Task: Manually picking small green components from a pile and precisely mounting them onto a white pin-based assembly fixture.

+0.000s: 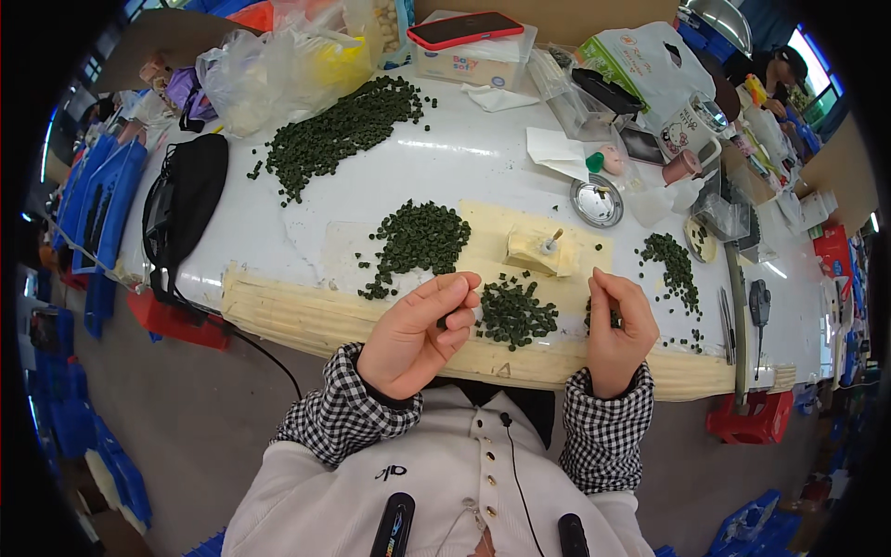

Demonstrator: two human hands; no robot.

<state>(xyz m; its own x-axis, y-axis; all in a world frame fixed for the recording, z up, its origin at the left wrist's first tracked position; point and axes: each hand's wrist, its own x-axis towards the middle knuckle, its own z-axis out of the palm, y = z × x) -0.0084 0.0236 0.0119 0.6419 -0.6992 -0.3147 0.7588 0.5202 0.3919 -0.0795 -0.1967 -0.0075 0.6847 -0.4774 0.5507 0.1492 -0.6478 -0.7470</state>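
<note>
A black pouch (197, 200) lies by the worktop's left edge, and a plastic bag (278, 79) crowds its back left corner, beside a big heap (343, 135) of dark green pieces. A second heap (422, 239) lies beyond the left hand (418, 330), its fingers curled, thumb pressed to forefinger. A small pile (515, 317) near the front edge and a pale block (538, 251) stand between the hands. The right hand's (620, 325) thumb and forefinger meet; whether either hand pinches a piece, I cannot tell. Tweezers (727, 323) lie toward the right edge.
</note>
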